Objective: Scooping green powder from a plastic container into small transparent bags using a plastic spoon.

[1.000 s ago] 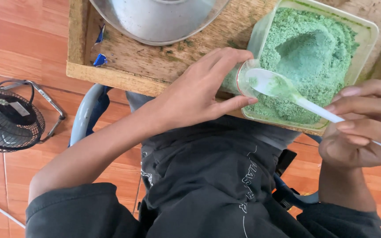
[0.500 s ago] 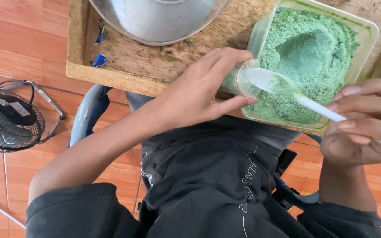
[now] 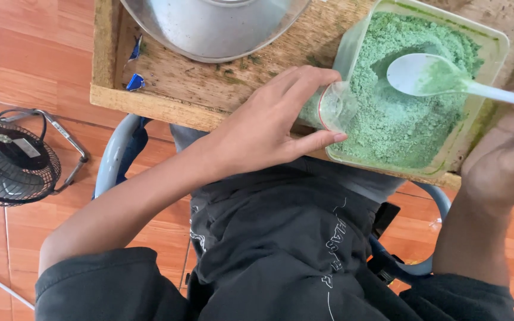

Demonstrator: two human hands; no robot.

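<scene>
Your left hand (image 3: 269, 128) is gripping a small clear cup (image 3: 335, 107), fingers clamped round it, and tilting its mouth toward the tub of green powder (image 3: 414, 89). The cup is resting at the tub's near-left wall, at the edge of the wooden table (image 3: 209, 89). Your right hand (image 3: 510, 154) is closing on the handle of a white plastic spoon (image 3: 429, 74), though the fingers are mostly out of view, so the grip is hard to judge. The spoon's long axis is running left to right, with the bowl over the powder, to the right of the cup's mouth and farther from you. A second ago the spoon's bowl was sitting right at the cup's rim; it is now drawn back over the middle of the tub, dusted green. A steel bowl (image 3: 215, 27) is standing behind the left hand.
</scene>
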